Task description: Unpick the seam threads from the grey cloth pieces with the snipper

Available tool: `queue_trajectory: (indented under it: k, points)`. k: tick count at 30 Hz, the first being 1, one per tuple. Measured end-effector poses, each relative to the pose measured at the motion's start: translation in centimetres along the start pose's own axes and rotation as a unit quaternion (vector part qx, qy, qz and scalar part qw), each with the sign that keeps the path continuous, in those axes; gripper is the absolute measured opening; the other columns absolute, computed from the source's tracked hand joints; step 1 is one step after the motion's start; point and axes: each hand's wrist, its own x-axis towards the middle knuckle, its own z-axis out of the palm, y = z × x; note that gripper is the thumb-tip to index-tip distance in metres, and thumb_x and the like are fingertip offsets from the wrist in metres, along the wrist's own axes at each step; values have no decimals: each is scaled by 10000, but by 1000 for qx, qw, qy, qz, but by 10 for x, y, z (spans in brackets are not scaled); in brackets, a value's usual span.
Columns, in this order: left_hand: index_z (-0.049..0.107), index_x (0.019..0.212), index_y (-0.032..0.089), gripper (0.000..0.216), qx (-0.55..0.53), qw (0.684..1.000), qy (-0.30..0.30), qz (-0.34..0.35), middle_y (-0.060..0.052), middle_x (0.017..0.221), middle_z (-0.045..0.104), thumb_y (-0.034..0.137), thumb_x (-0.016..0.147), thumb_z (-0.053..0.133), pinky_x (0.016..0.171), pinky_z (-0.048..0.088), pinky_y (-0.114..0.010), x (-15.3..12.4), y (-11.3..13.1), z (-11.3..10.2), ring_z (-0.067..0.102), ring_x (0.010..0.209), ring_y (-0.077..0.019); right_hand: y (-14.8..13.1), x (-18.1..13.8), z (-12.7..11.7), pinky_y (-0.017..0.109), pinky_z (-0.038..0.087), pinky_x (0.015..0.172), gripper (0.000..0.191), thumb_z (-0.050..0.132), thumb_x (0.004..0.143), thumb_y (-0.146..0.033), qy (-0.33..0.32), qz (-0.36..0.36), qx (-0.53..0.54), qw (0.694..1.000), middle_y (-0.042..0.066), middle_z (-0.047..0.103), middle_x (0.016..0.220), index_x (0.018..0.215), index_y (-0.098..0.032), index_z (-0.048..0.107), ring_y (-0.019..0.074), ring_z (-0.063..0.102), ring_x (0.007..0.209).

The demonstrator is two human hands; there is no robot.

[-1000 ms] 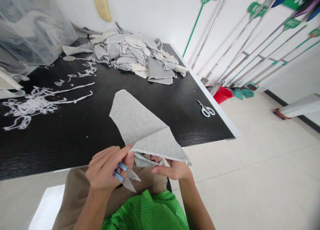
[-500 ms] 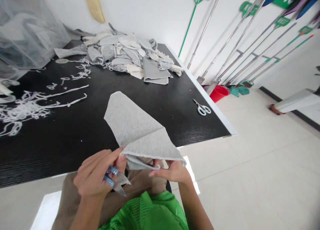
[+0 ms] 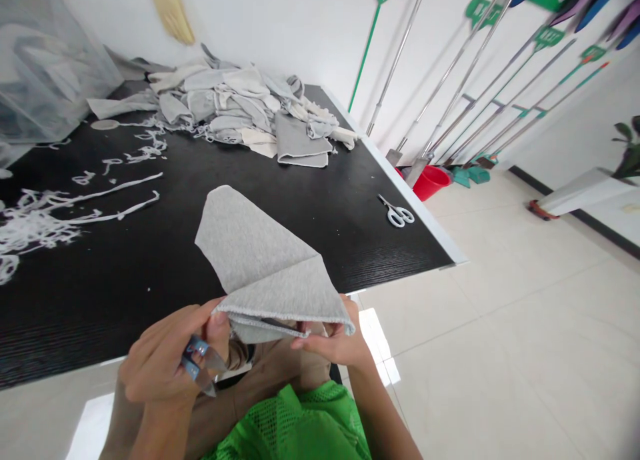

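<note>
A folded piece of light grey knit fabric (image 3: 265, 253) with an overlocked edge spans both hands at the table's front edge. Its far end rests on or just above the black tabletop. My left hand (image 3: 165, 357) pinches the left corner of the edge between thumb and fingers. Tucked in that same hand are thread snips (image 3: 194, 365) with blue grips, their blades pointing down to the right. My right hand (image 3: 337, 340) grips the right end, thumb at the lower layer and fingers partly hidden by cloth. Between the hands the layers stand slightly apart.
On the black table (image 3: 240, 170) lie a heap of grey and cream fabric pieces (image 3: 225, 97), tangled white thread trimmings (image 3: 40, 223) and white-handled scissors (image 3: 397, 212). A translucent bag (image 3: 45, 67) stands at back left. Mop poles and a red bucket (image 3: 431, 182) are beyond the right edge.
The view has shifted slightly. My left hand has moved a little left and outward along with the fabric's corner, so the edge between my hands looks more stretched. The snips have turned somewhat.
</note>
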Motion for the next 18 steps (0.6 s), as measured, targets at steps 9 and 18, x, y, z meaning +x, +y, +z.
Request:
queue_trajectory:
  k: [9, 18]
  points:
    - [736, 848, 181, 121, 19, 999, -25, -26, -28, 672, 744, 103, 756, 749, 608, 550, -255, -11, -13, 6, 673, 557, -160, 5, 7, 16, 337, 575, 726, 258, 866, 647, -379, 35, 1, 177, 984, 55, 751, 705, 594, -205, 682, 222, 717, 723]
    - [747, 987, 220, 250, -162, 886, -291, -323, 34, 573, 631, 401, 845, 649, 459, 420, -178, 22, -9, -8, 574, 492, -103, -16, 11, 37, 280, 562, 644, 70, 811, 697, -178, 104, 66, 274, 954, 16, 738, 668, 709, -226, 761, 168, 688, 638]
